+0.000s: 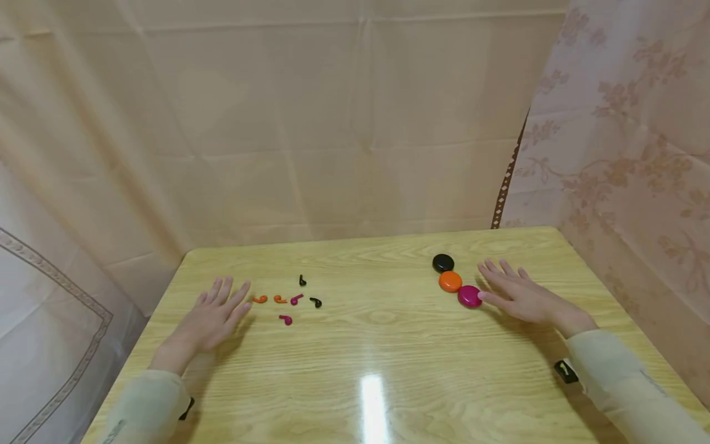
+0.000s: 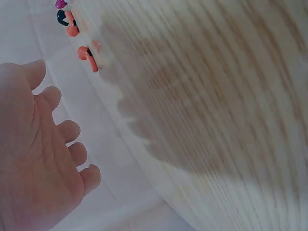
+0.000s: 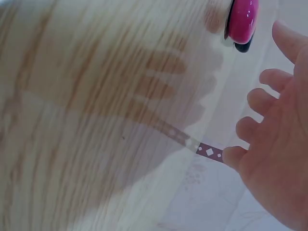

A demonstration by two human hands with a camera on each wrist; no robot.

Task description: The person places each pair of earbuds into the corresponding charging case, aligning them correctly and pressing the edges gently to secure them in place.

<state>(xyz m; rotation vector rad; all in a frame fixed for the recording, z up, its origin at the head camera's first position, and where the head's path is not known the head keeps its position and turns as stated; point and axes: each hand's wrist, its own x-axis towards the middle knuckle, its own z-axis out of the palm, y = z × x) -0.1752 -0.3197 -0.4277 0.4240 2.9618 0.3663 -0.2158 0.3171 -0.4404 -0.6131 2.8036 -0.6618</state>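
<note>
My left hand (image 1: pixel 213 317) hovers palm down over the left part of the table, fingers spread and holding nothing. Just right of its fingertips lie two orange earbuds (image 1: pixel 260 299), two magenta earbuds (image 1: pixel 285 320) and two black earbuds (image 1: pixel 315 302), scattered loosely. On the right side, three round glossy cases form a slanting row: a black case (image 1: pixel 443 263), an orange case (image 1: pixel 450 282) and a magenta case (image 1: pixel 470 296). My right hand (image 1: pixel 518 296) is beside them with fingers extended, its thumb tip overlapping the magenta case's edge in the head view. The right wrist view shows its palm above the wood.
The light wooden table (image 1: pixel 355 345) has a bright reflection near its front. A beige cloth (image 1: pixel 333 123) hangs behind the far edge, and a floral curtain (image 1: pixel 638 123) hangs along the right. White fabric (image 1: pixel 44 320) borders the left side.
</note>
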